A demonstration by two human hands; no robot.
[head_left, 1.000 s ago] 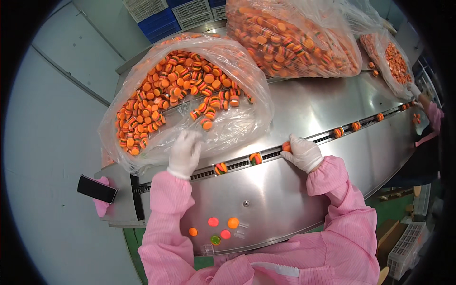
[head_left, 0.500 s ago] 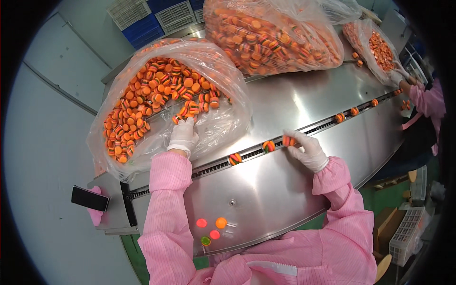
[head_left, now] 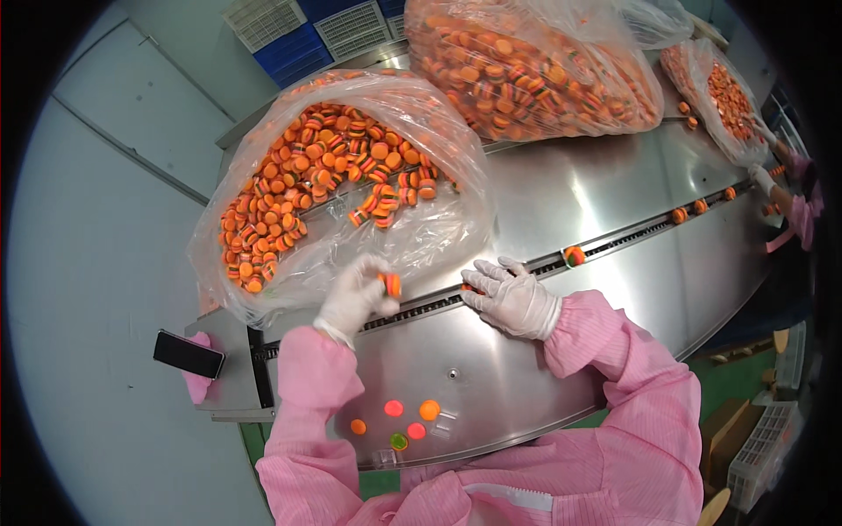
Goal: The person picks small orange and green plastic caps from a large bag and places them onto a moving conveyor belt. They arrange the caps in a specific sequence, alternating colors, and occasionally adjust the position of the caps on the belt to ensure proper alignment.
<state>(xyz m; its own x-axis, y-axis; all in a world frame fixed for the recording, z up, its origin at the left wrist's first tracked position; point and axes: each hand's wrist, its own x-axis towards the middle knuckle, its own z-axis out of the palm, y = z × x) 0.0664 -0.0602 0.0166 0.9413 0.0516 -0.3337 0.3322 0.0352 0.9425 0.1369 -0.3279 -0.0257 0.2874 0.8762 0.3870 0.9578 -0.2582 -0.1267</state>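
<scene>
My left hand (head_left: 353, 300), in a white glove, pinches a burger-shaped layered candy (head_left: 392, 285) just above the conveyor slot (head_left: 425, 308), at the near edge of the open plastic bag (head_left: 430, 232). To its right, my gloved right hand (head_left: 516, 302) lies palm down over the slot with its fingers spread. An orange candy (head_left: 468, 287) shows partly at its fingertips; how much it touches is hidden. Another burger candy (head_left: 574, 256) sits in the slot just beyond that hand. Inside the open bag lies a heap of such candies (head_left: 329, 158).
A fuller candy bag (head_left: 535, 88) stands behind. At the far right, a co-worker's gloved hand (head_left: 761, 180) is near the slot and another bag (head_left: 724, 101). Loose coloured discs (head_left: 429, 410) and clear plastic pieces lie on the near steel tabletop (head_left: 491, 394). A phone (head_left: 189, 354) rests left.
My left hand has come out of the bag toward the slot with a candy. The right hand has let go of its candy and moved left, fingers spreading. Candies in the slot have shifted right.
</scene>
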